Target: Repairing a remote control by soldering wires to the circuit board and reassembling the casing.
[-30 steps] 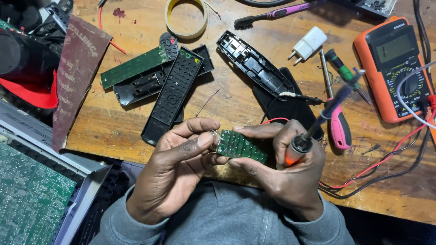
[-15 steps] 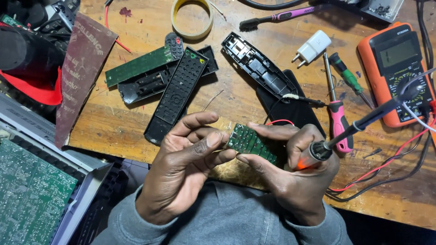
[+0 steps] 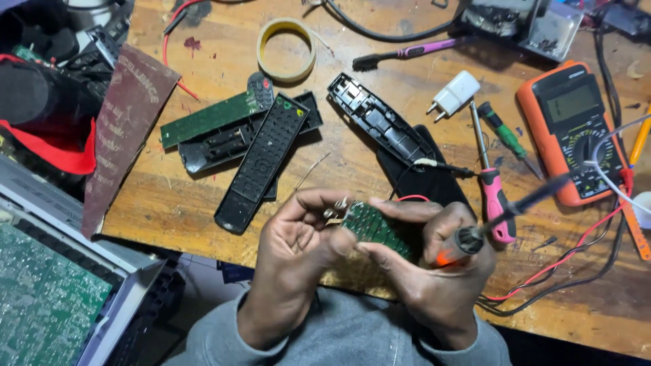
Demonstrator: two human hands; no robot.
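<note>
Green board sits pinched between both hands above the bench's near edge: left hand grips its end, right hand grips it plus an iron. Crowded fingers risk a burn or dropped board.

A tape ring lies behind the remote cover, multimeter far right.

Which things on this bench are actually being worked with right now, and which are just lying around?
In use: small green circuit board, held by left hand and right hand; soldering iron in right hand.

Lying about: tape roll, multimeter, pink screwdriver, white plug adapter, remote keypad cover.
</note>
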